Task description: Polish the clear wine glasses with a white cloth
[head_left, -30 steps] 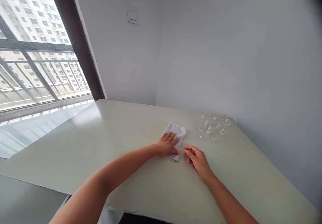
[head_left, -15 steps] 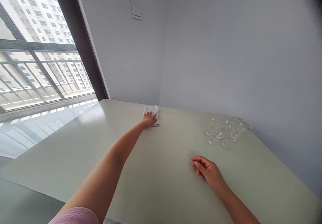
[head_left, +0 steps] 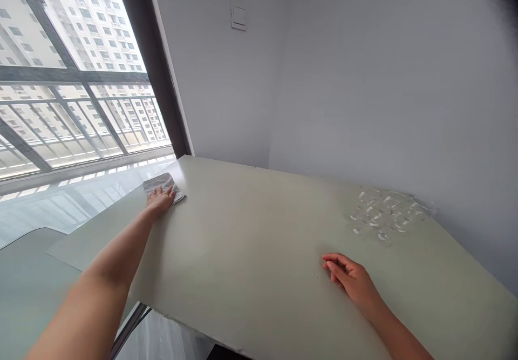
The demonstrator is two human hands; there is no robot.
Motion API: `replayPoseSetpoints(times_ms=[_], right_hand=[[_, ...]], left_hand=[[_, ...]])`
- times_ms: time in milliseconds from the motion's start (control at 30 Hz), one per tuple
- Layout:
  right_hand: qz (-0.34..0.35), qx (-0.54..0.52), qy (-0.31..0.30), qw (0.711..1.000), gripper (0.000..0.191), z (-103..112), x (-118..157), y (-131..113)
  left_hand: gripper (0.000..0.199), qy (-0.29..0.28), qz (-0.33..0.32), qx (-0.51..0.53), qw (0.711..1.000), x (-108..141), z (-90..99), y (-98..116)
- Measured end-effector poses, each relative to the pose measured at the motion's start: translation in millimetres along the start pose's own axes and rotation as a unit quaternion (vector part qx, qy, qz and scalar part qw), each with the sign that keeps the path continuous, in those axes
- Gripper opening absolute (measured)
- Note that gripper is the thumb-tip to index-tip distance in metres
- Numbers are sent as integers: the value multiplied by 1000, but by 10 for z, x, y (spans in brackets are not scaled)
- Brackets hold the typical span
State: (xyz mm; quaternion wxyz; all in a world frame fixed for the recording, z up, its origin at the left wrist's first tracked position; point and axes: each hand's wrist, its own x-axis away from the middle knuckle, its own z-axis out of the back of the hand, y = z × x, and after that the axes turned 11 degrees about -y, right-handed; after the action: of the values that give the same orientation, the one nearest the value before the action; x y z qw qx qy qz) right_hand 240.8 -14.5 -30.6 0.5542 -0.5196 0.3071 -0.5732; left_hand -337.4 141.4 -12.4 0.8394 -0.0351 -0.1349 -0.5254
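Note:
My left hand (head_left: 160,200) lies flat with spread fingers on a folded white cloth (head_left: 164,181), pressing it against the pale tabletop (head_left: 251,230) at its far left edge. The cloth sticks out beyond the fingertips and slightly past the table's edge. On the right, my right hand (head_left: 350,275) rests on the table with its fingers loosely curled, thumb against the index finger; nothing shows in it. Beyond it, a cluster of clear glassware (head_left: 380,211) stands near the back right edge.
Grey walls (head_left: 364,79) meet in a corner behind the table, with a light switch (head_left: 238,15) on the left one. A large window (head_left: 76,74) is at the left. A glassy surface (head_left: 32,284) lies beside the table's left edge.
My left hand and the cloth have moved left, from the back middle to the left edge. The view has turned somewhat left; my right hand keeps its place on the table.

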Motion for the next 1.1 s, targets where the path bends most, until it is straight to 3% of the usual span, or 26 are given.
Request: replayPoseSetpoints(times_ms=[100,200,300,367,467,667,767,833,967,1033,1100], right_hand=[[6,-5,-4,1000,35,0,4,9],[8,-28,-8,1000,33,-2,7,-9],[14,-100,-19,995,31,-1,15,-70],[15,-153,-24,988,30,1,15,-114],[18,-193,-17,981,27,10,-3,-138],[28,-261,-11,965,21,36,49,-117],[33,-293,-17,955,18,-52,219,-202],[33,-285,-43,957,18,-191,371,-306],[85,-134,-99,982,22,-597,662,-499],[153,-1,-91,984,27,-783,771,-503],[213,137,-60,966,35,-913,847,-411]], left_hand=[[59,2,43,3,999,193,6,-445],[59,3,69,-4,998,402,-44,-749],[59,6,64,-8,998,613,-158,-836],[60,13,43,-11,999,744,-248,-750],[58,23,-6,-29,999,934,-364,-418],[51,44,-135,-58,988,1543,-631,553],[48,56,-261,-48,963,2070,-852,949],[48,54,-375,-33,925,2467,-1007,1174],[57,31,-504,19,863,3153,-1272,1604],[60,10,-527,57,848,3350,-1369,1797],[61,-3,-522,116,845,3423,-1417,1936]])
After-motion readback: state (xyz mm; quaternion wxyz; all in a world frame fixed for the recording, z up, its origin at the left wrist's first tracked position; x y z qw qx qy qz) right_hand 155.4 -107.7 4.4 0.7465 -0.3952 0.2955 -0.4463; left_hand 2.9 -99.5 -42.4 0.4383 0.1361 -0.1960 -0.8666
